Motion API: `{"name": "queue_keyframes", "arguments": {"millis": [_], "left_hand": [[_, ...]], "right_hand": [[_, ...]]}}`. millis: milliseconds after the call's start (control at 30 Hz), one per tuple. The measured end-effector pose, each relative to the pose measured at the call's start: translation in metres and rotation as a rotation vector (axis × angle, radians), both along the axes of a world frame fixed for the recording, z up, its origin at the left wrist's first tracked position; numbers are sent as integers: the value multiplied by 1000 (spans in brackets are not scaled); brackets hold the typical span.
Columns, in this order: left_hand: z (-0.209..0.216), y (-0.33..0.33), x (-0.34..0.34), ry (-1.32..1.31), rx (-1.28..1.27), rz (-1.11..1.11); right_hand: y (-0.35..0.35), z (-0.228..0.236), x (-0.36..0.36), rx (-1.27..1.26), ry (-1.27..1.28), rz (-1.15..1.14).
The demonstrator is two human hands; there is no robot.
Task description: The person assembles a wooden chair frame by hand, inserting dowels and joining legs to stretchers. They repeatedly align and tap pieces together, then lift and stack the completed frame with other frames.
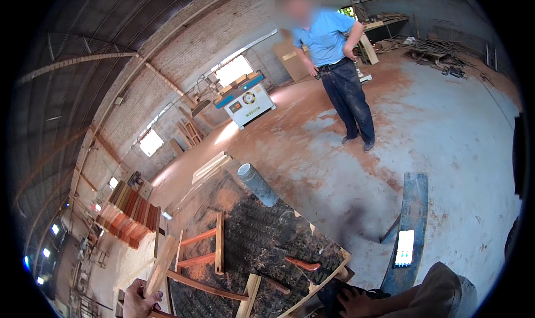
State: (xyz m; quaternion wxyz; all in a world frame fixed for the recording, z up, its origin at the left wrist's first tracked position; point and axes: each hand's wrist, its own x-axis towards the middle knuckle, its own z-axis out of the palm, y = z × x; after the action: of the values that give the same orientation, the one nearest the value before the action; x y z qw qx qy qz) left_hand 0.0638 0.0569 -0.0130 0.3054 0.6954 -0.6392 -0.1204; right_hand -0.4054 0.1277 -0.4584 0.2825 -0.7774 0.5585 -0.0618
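Observation:
At the lower left my left hand point(141, 299) is closed around the lower end of a flat wooden strip point(162, 262), which rises at a tilt beside the table's edge. My right hand point(355, 303) rests on dark cloth by the table's near right corner, its fingers spread and nothing seen in them. Between the hands is a dark, dust-covered tabletop point(251, 223). On it are a small frame of pale and reddish wood pieces point(219, 243), a long curved reddish strip point(207, 283) and a short pale block point(249, 297). A red-brown handled tool point(304, 263) lies near the right edge, with a darker handled tool point(278, 285) closer to me.
A grey cylinder point(257, 184) stands at the table's far edge. To the right, a phone with a lit screen point(404, 248) lies on a narrow blue bench point(413, 201). A person in a blue shirt point(329, 39) stands beyond, near a woodworking machine point(245, 101). Stacked reddish boards point(128, 215) are at left.

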Motion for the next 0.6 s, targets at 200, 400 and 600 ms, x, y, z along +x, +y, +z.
{"name": "queue_keyframes", "arguments": {"millis": [200,400,600], "left_hand": [[-1,-4,-2,103,36,-18],[4,6,-10,-11,62,15],[7,7,-17,13,38,-1]], "right_hand": [[3,-12,-2,4,-229,-65],[1,21,1,115,23,-16],[5,-1,3,42,14,-14]]}}
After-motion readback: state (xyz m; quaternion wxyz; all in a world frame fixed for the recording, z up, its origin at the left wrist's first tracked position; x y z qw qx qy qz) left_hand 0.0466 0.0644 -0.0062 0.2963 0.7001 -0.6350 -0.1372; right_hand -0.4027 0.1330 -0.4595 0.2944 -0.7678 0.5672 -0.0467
